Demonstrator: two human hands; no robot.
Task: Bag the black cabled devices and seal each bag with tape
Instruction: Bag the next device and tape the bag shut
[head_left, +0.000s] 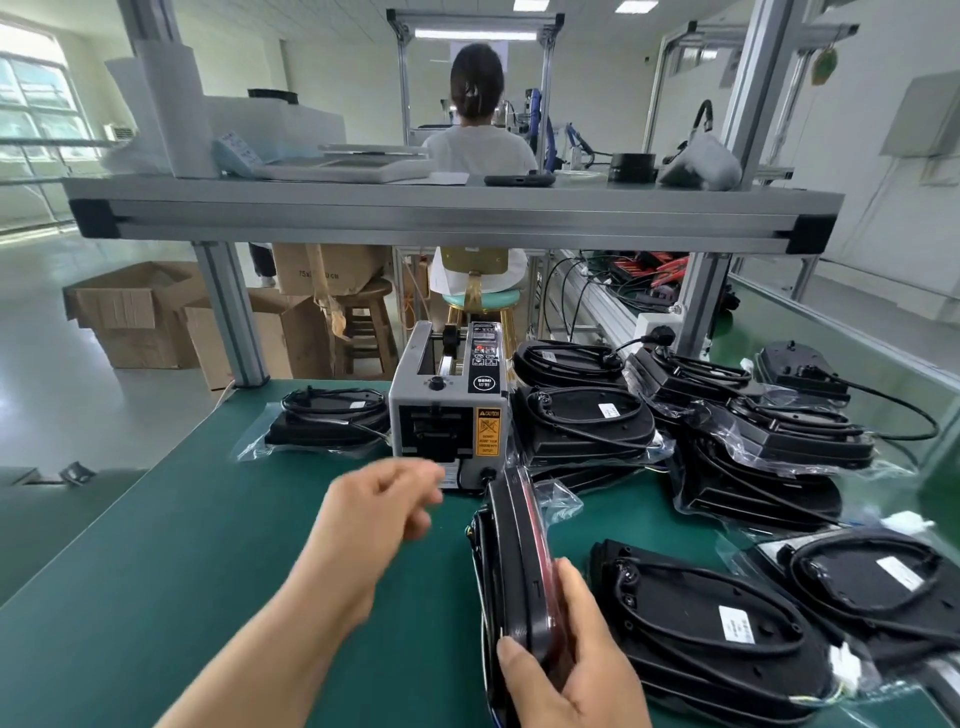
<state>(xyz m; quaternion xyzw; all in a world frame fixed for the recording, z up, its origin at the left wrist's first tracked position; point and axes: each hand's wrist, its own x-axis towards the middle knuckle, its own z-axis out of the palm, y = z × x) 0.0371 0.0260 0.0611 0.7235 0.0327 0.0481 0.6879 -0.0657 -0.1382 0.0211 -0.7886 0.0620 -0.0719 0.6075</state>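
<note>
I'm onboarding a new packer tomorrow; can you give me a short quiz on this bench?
1. True or false: the right hand grips a bagged device held up on its edge.
2. Which machine is the left hand nearest? A tape dispenser, B label printer, C heat sealer.
3. Fill in: the bench mat is ____.
Key: 1 true; 2 A; 3 green.

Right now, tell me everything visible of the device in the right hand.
The device is a flat, rounded black shell, plastic by its look, with a dark red band along one face. It is held on edge over the green mat, inside a clear bag whose loose end points to the dispenser. The right hand grips its near end.
</note>
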